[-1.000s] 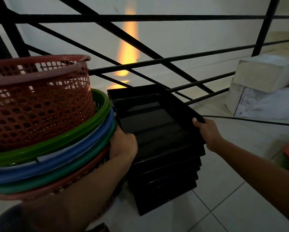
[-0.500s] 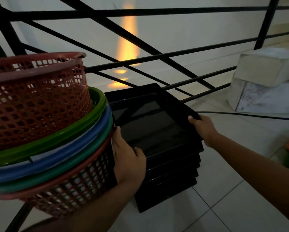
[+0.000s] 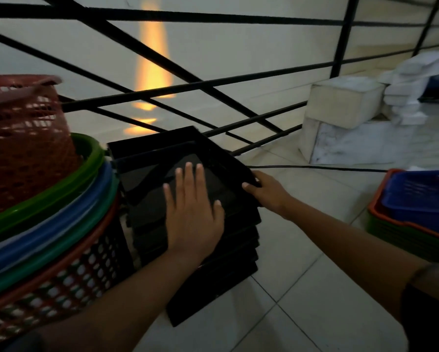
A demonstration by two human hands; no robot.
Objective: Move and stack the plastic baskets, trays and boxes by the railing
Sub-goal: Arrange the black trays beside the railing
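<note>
Resting flat with its fingers spread, the left hand (image 3: pixel 193 214) lies palm-down inside the top tray of the stack of black trays (image 3: pixel 188 199), which stands on the tiled floor (image 3: pixel 302 288) just in front of the black railing (image 3: pixel 213 82); the right hand (image 3: pixel 264 190) grips the right rim of that same top tray, fingers curled over the edge, though how far the thumb wraps under is hard to make out in the dim light. Just left of the left hand, touching the trays' side, stands a pile of round baskets (image 3: pixel 48 224) with green, blue and red rims, a red perforated basket (image 3: pixel 22 138) sitting on top of it; well to the right of the right hand, a blue tray (image 3: pixel 422 196) lies on a low stack of red and green trays (image 3: pixel 404 232); beyond the right hand, past a thin black cable (image 3: pixel 315 168) on the floor, white boxes (image 3: pixel 345 118) sit one on another near the railing's foot.
</note>
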